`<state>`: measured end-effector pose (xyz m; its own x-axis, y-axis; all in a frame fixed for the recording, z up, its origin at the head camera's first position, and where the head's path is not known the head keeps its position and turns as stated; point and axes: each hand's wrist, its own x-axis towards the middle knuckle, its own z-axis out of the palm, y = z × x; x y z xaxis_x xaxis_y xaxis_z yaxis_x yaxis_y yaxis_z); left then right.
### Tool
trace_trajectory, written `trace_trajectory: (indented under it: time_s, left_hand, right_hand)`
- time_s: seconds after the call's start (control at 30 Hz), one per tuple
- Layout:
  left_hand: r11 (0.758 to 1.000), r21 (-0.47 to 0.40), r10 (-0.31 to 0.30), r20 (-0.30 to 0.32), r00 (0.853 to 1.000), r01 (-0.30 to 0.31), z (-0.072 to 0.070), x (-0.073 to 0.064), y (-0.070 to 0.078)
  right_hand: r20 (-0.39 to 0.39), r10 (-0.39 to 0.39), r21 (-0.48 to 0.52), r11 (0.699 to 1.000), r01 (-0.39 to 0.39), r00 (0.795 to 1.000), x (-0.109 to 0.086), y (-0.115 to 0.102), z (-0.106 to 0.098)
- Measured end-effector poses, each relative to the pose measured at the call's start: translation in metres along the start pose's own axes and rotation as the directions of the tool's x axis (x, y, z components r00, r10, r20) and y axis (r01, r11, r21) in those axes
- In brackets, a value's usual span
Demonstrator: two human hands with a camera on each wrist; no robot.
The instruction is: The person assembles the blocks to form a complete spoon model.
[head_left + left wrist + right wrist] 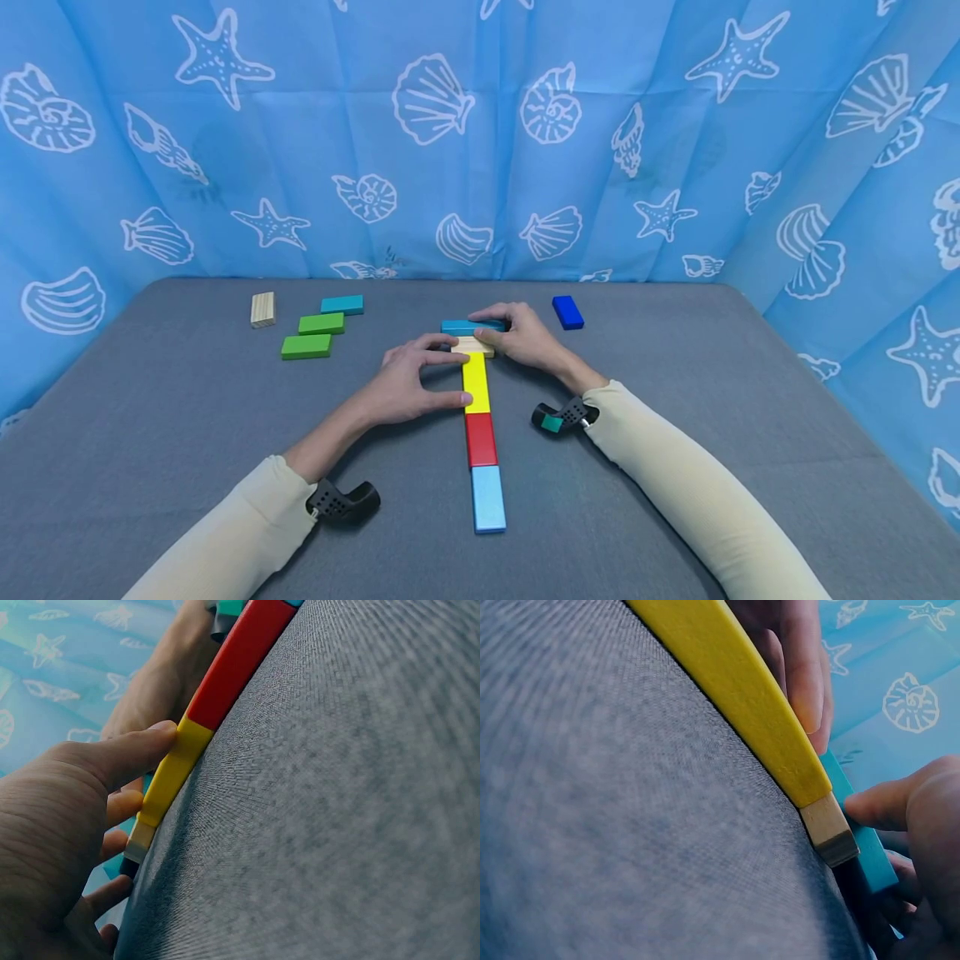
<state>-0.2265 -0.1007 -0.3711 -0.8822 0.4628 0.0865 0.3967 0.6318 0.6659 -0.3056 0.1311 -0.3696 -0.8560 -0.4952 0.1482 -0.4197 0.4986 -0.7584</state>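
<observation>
Teal rectangular block (455, 327) is pinched between the thumb and fingers of the right hand (527, 337), at the far end of a row above the grey cloth-covered table (637, 517). Just nearer, a pale wood-grained oblong block (474, 345) is laid crosswise, followed by a glossy yellow oblong block (476, 382), a red oblong block (482, 440) and a light-blue oblong block (489, 500), placed end to end. The yellow block is touched along its left side by the left hand (405, 383), its thumb and forefinger spread wide.

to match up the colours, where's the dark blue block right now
In the head view, the dark blue block lies right of centre near the table's far edge, just right of the right hand.
</observation>
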Motion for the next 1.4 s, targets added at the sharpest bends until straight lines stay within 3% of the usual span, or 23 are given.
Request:
trace_trajectory:
  time_s: [0.73, 1.07, 1.4]
  left_hand:
    - [1.000, 0.005, -0.008, 0.003, 1.000, 0.008, 0.0001, 0.0000, -0.0006]
    - [1.000, 0.002, 0.002, -0.005, 1.000, -0.002, 0.0003, 0.0007, -0.0010]
    - [1.000, 0.006, -0.003, 0.001, 1.000, 0.003, 0.0006, 0.0008, -0.0008]
  right_hand:
    - [-0.008, -0.018, -0.004, 1.000, 0.018, 1.000, -0.0004, 0.0013, 0.0013]
    - [-0.023, 0.034, 0.081, 0.996, -0.032, 0.999, -0.0002, -0.0006, 0.0020]
    - [-0.017, 0.030, 0.094, 0.995, -0.028, 0.999, -0.0014, -0.0010, 0.0014]
